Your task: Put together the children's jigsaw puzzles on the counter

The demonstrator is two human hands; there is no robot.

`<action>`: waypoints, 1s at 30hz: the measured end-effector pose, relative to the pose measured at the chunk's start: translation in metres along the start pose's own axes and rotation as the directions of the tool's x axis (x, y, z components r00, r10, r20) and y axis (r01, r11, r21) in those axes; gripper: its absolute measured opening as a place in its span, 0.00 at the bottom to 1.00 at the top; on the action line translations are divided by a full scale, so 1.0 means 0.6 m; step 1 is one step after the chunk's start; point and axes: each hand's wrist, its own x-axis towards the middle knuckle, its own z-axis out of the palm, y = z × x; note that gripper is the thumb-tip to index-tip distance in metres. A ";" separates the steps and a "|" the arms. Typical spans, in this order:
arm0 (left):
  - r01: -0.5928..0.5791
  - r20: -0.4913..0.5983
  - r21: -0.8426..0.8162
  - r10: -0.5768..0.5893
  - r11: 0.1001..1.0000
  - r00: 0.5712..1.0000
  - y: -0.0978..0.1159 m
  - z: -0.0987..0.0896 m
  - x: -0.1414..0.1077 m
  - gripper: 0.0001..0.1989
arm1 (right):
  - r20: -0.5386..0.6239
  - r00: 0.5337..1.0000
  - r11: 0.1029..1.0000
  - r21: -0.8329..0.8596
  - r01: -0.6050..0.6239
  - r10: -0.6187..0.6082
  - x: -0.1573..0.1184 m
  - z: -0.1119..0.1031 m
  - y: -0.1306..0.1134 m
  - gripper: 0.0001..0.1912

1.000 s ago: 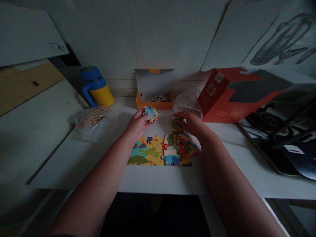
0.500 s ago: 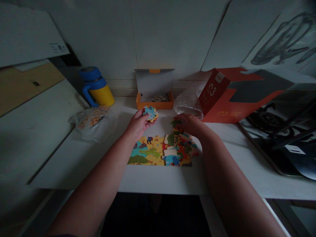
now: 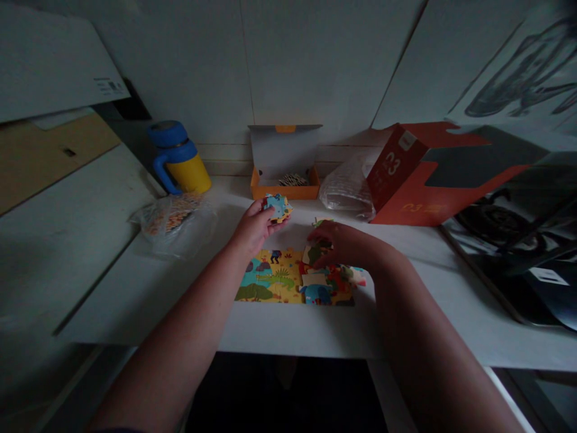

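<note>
My left hand is closed around a small stack of jigsaw pieces, blue and yellow, raised in front of the orange box. Below it lies a partly joined jigsaw puzzle with a green crocodile on yellow ground. Over the right part of the puzzle hovers my right hand, its thumb and fingers apart above a green-and-white piece; whether it touches that piece I cannot tell. Loose pieces, among them one with a blue animal, overlap there. Part of this heap is hidden under my right hand.
Behind the puzzle stands an open orange box with pieces inside. To the left are a blue-and-yellow jug and a clear bag of pieces. A crumpled plastic bag, a red carton and a gas stove are right.
My right hand has come down toward me, from the heap's far end to its middle, uncovering a green piece behind it. My left hand still holds its stack in nearly the same place.
</note>
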 end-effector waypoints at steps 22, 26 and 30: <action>-0.002 0.002 -0.024 0.002 1.000 1.000 -0.002 0.000 0.000 0.14 | 0.067 0.997 0.997 0.059 -0.053 0.049 -0.005 0.002 -0.038 0.24; -0.001 0.006 -0.029 0.001 1.000 1.000 -0.002 0.000 0.001 0.13 | 0.074 0.995 0.998 0.027 -0.063 0.061 -0.014 0.010 -0.045 0.34; 0.010 -0.004 -0.030 -0.010 1.000 1.000 -0.002 0.000 0.003 0.11 | 0.101 0.990 0.994 0.040 -0.098 0.094 -0.014 0.013 -0.063 0.28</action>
